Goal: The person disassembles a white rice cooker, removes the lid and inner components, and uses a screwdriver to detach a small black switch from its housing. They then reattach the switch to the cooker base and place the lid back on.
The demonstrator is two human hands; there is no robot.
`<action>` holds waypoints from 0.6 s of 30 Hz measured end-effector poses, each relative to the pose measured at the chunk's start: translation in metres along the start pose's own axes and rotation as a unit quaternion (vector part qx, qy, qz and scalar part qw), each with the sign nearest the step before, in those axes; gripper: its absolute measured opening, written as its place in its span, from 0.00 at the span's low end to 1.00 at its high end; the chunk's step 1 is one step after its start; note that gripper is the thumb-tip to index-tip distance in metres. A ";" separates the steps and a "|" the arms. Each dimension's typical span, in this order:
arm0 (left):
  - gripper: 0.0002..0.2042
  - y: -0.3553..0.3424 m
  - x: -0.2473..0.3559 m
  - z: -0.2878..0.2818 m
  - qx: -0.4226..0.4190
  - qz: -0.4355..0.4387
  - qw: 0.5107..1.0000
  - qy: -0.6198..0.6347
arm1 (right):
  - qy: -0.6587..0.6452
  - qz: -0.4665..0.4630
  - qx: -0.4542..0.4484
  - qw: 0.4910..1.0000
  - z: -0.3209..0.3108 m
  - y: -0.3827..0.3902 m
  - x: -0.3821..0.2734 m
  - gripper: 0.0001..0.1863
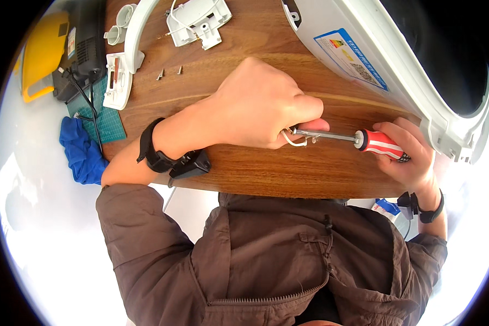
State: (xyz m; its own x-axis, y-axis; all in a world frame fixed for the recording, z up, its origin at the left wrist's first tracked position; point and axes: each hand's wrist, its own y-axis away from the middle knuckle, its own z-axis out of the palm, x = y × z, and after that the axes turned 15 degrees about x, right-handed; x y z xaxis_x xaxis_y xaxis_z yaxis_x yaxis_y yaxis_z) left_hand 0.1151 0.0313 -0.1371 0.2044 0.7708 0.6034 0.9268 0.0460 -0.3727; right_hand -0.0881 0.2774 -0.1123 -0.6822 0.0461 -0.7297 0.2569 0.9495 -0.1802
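1. The left hand (261, 106) is resting in the middle of the scene, over the table (244, 174); its fingers are curling into a nearly full fist, leaving hardly any opening, and are pinching a white wire (293, 142) with small metal ends.
2. The wire is showing as a short loop on the near side of that fist; whatever else the palm may be enclosing is staying hidden.
3. The right hand (410, 149) is holding the screwdriver (358, 139) at the right, its fingers wrapping round the red-and-white handle with no gap.
4. The screwdriver is lying almost level, its shaft pointing left and its tip end meeting the left hand's fingers beside the wire; what the tip is touching, one cannot tell.
5. The white housing (386, 60) is standing at the far right, its near end sitting just beyond the right hand.
6. Two screws (160, 75) are lying on the table, far and left of the left hand.
7. A white bracket (201, 22) is lying farther off, a wire running across it.
8. At the far left, a curved handle (133, 41) is arching beside two caps (126, 15).
9. A blue cloth (81, 149) is bunching at the left, beside a green mat (111, 125).
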 end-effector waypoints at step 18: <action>0.20 0.000 0.005 0.000 0.017 -0.027 0.999 0.006 | 0.042 -0.096 0.029 0.994 0.004 0.000 0.007 0.29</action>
State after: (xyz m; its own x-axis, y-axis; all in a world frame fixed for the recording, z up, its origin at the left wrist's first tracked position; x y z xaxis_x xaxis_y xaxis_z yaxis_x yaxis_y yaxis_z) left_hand 0.1158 0.0350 -0.1341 0.1577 0.7583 0.6326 0.9254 0.1101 -0.3627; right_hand -0.0897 0.2762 -0.1202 -0.7769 -0.1070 -0.6205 0.1535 0.9236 -0.3514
